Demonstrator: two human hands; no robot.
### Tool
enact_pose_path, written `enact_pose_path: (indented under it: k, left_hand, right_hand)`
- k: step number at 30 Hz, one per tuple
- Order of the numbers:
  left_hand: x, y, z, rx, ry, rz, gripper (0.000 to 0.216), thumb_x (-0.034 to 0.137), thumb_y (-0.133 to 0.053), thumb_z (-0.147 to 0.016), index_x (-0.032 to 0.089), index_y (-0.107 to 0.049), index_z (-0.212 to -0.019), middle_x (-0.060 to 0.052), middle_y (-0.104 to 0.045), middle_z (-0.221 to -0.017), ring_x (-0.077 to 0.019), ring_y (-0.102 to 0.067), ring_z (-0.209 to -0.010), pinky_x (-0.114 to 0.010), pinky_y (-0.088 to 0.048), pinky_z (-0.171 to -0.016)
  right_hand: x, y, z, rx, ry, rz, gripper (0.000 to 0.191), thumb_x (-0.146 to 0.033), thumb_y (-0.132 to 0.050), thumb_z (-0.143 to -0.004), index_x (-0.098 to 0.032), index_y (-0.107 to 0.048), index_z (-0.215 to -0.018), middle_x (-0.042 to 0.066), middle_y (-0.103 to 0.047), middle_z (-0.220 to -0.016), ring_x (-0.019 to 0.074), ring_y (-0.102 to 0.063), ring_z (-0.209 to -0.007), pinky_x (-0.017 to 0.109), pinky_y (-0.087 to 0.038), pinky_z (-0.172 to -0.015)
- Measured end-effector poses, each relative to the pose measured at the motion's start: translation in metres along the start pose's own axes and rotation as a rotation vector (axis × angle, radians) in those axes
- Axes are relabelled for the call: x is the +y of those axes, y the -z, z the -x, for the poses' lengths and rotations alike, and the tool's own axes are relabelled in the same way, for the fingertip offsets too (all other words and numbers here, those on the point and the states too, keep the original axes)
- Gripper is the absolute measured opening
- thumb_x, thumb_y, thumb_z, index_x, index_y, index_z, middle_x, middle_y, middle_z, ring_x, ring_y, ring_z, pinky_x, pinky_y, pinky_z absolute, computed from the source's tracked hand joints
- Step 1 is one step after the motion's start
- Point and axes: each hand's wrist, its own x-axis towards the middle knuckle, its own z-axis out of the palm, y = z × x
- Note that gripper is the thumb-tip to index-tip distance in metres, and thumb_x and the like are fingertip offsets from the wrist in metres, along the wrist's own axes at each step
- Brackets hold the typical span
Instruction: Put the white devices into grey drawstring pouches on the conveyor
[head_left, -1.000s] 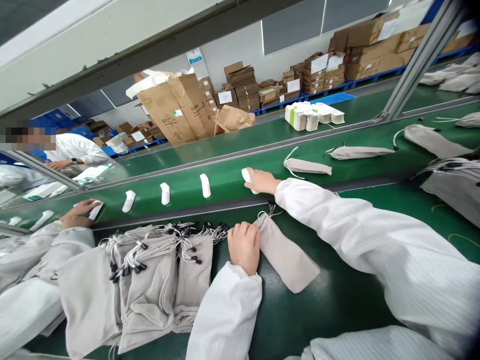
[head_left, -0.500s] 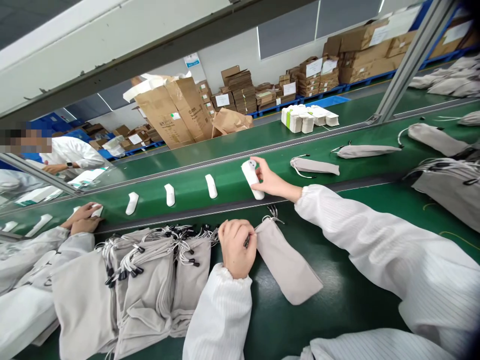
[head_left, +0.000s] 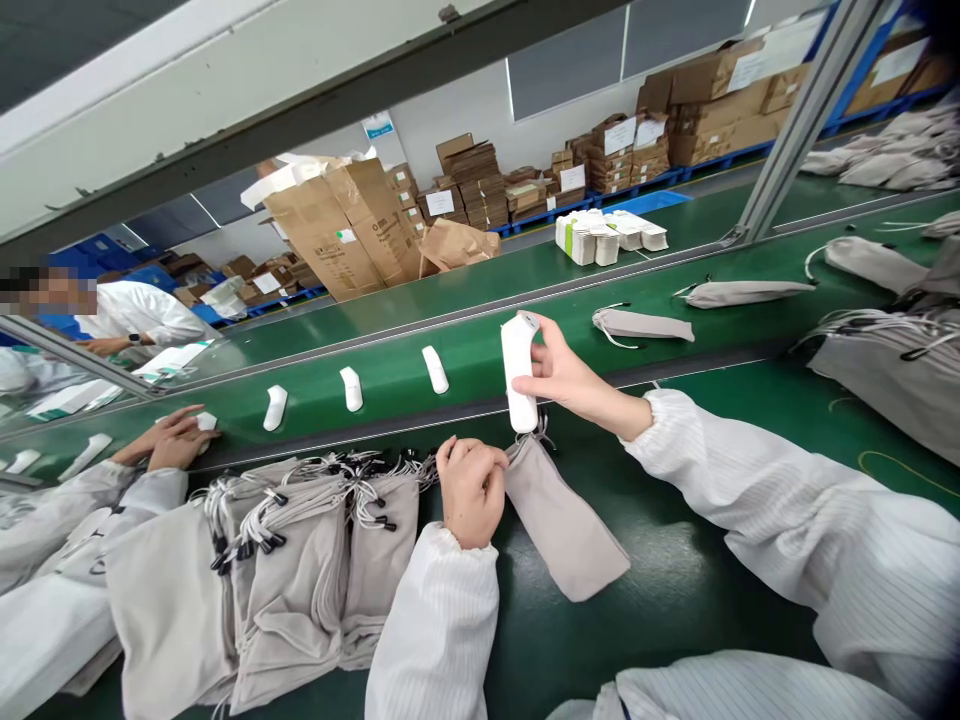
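Observation:
My right hand [head_left: 564, 377] grips a white handheld device [head_left: 518, 372] upright, its lower end just above the mouth of a grey drawstring pouch [head_left: 564, 520]. My left hand [head_left: 470, 489] is closed on the pouch's open end, pinching the fabric by the drawstring. The pouch lies flat on the green work surface [head_left: 697, 590]. A pile of the same grey pouches [head_left: 285, 560] with black-tipped cords lies to the left of my left hand.
Three more white devices [head_left: 433, 368] ride on the green conveyor belt [head_left: 465, 350], with filled pouches [head_left: 641, 324] further right. A co-worker's hands [head_left: 171, 440] rest at the belt's left. A metal post [head_left: 787, 125], stacked white boxes [head_left: 607, 232] and cardboard cartons stand beyond.
My right hand lifted the white device off the belt and brought it toward me, over the pouch's mouth. My left hand closed on the pouch's opening. The belt's items moved right.

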Motion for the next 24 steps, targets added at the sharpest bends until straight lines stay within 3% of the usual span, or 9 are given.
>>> enact_pose_path:
  k: [4,7,13,17,20,24]
  left_hand:
    - [-0.006,-0.008,0.002,-0.068,0.096,-0.007,0.017,0.009,-0.058,-0.085,0.025,-0.061,-0.089,0.004,-0.072,-0.092,-0.0181,-0.063,-0.094,-0.047,-0.025,-0.109]
    - [-0.008,-0.013,0.002,-0.093,0.111,-0.063,0.016,0.010,-0.066,-0.081,0.025,-0.062,-0.084,0.004,-0.071,-0.086,-0.0194,-0.062,-0.092,-0.048,-0.025,-0.109]
    - [-0.004,-0.011,0.001,-0.112,0.053,-0.104,0.016,0.010,-0.059,-0.085,0.023,-0.057,-0.076,0.003,-0.067,-0.081,-0.0199,-0.059,-0.093,-0.048,-0.025,-0.109]
    - [-0.004,-0.004,0.001,-0.099,0.042,0.054,0.014,0.010,-0.054,-0.087,0.022,-0.054,-0.083,0.003,-0.066,-0.086,-0.0181,-0.059,-0.090,-0.046,-0.026,-0.106]
    - [-0.001,0.003,-0.001,-0.103,0.059,0.260,0.010,0.017,-0.055,-0.091,0.022,-0.053,-0.082,0.002,-0.060,-0.080,-0.0168,-0.054,-0.080,-0.038,-0.035,-0.089]
    - [0.009,0.011,-0.003,-0.111,0.136,0.599,0.013,0.022,-0.063,-0.089,0.020,-0.055,-0.079,0.001,-0.053,-0.078,-0.0145,-0.047,-0.072,-0.029,-0.035,-0.069]
  right_hand:
    - [0.001,-0.002,0.000,0.010,0.001,0.020,0.092,-0.023,-0.078,-0.072,-0.038,-0.021,-0.142,0.005,-0.052,-0.124,0.0172,-0.065,-0.089,0.034,-0.056,-0.076]
    - [0.003,-0.001,-0.001,0.019,0.001,0.024,0.092,-0.023,-0.078,-0.071,-0.038,-0.021,-0.142,0.005,-0.052,-0.123,0.0162,-0.064,-0.087,0.034,-0.056,-0.076]
    - [0.005,-0.003,0.000,0.028,-0.028,0.058,0.093,-0.023,-0.078,-0.070,-0.035,-0.020,-0.141,0.006,-0.051,-0.126,0.0150,-0.063,-0.085,0.034,-0.055,-0.077]
    - [0.006,-0.009,0.005,0.003,-0.022,0.076,0.096,-0.023,-0.078,-0.071,-0.036,-0.017,-0.143,0.005,-0.052,-0.123,0.0146,-0.063,-0.084,0.033,-0.055,-0.077]
    - [0.008,-0.015,0.011,0.004,0.018,0.076,0.097,-0.024,-0.077,-0.074,-0.038,-0.015,-0.146,0.004,-0.051,-0.120,0.0139,-0.063,-0.081,0.033,-0.056,-0.076]
    - [0.007,-0.023,0.018,0.019,0.087,0.068,0.097,-0.027,-0.078,-0.075,-0.040,-0.014,-0.147,0.005,-0.051,-0.121,0.0156,-0.063,-0.084,0.034,-0.057,-0.077]
